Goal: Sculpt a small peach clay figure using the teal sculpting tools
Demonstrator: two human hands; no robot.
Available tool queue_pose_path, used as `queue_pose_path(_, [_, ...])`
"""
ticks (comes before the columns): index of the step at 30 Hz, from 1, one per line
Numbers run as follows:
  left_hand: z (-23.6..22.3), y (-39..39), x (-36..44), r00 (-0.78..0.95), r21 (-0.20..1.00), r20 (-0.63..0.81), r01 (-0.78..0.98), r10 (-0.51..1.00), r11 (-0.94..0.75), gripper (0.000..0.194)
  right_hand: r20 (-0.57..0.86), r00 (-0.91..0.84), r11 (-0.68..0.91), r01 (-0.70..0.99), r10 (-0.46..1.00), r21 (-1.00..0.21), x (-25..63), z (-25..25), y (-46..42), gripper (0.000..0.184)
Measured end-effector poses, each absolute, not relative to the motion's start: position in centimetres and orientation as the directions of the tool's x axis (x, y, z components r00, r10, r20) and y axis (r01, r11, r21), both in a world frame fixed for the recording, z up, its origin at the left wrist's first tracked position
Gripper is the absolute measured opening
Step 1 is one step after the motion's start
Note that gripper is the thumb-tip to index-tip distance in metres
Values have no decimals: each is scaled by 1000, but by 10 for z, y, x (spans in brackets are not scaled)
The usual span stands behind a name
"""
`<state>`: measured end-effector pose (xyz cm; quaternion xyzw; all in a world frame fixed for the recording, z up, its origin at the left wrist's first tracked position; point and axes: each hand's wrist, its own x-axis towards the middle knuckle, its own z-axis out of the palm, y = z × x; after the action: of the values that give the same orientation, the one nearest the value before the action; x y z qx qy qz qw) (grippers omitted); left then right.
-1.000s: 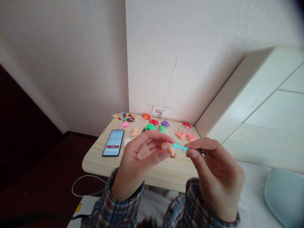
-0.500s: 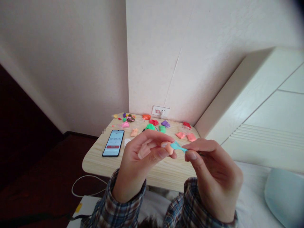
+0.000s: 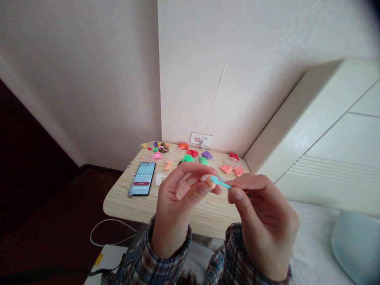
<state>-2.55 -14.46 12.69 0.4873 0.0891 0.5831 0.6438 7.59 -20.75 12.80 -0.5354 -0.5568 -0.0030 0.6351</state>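
Note:
Between thumb and fingers my left hand [image 3: 185, 194] pinches a small lump of peach modelling clay [image 3: 211, 183], mostly covered by the fingertips. My right hand [image 3: 261, 213] is closed on a light-blue plastic modelling tool [image 3: 221, 182], gripped by its shaft. The tool's rounded end touches or lies just in front of the clay; I cannot tell if it presses in. Both hands are raised above the near part of the wooden table [image 3: 124, 202]. Behind the left fingers sits a green clay piece [image 3: 188, 158], partly hidden.
A phone [image 3: 144, 179] showing a running timer lies at the table's left. Packets of coloured clay, such as purple [image 3: 207, 154] and coral [image 3: 227, 169], are spread toward the wall. A wall socket [image 3: 201, 139] is behind them. A white cable [image 3: 95, 229] loops below the table edge.
The blue tool has turned in my right fingers, so a narrower, rounded profile shows at the clay. My left hand has shifted slightly right, and the right hand slightly left.

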Motion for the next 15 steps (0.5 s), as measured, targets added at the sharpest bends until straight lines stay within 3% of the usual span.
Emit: queue_pose_path(15, [124,-145,-25,274,714,438,-684,856,-146,10,721,405,380,648,563,-661,71,128,-212,6])
